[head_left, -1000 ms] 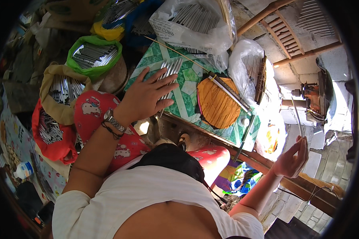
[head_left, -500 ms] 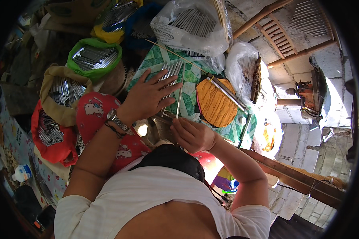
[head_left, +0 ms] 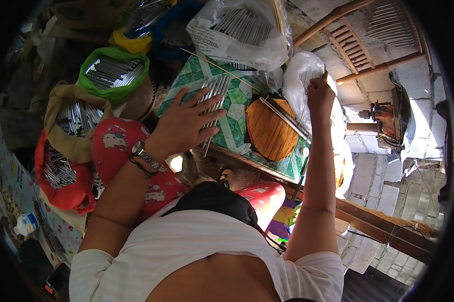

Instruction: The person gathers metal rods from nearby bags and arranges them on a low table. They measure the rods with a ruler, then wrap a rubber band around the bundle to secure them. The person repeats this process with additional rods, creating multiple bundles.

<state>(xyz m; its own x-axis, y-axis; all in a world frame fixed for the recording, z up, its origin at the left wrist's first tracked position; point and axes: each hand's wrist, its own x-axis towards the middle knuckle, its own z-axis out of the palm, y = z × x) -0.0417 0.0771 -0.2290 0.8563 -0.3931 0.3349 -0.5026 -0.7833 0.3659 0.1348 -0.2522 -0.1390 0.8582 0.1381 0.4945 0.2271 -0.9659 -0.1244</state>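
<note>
My left hand (head_left: 189,118) lies with its fingers spread over a row of slim silver metal tubes (head_left: 218,86) on the green patterned tabletop (head_left: 235,130). The tubes lie side by side, their ends showing beyond the fingers. Stretched out to the far right, my right hand (head_left: 321,95) is closed at a clear plastic bag (head_left: 296,75). Whatever its fingers hold is hidden. Between my hands sits a round wooden board (head_left: 271,128), with a thicker metal tube (head_left: 287,119) lying across its right edge and a thin stick (head_left: 219,69) behind.
Bags full of metal tubes stand to the left: a green bag (head_left: 113,93), a tan bag (head_left: 53,108) and a red bag (head_left: 61,194). A large plastic bag (head_left: 267,60) of tubes is at the back. A wooden rack (head_left: 348,45) and a drill-like machine (head_left: 385,121) are at right.
My right hand has gone from in front of the tubes, where it held a single tube, out to the plastic bag at the far right. My left hand stays over the row.
</note>
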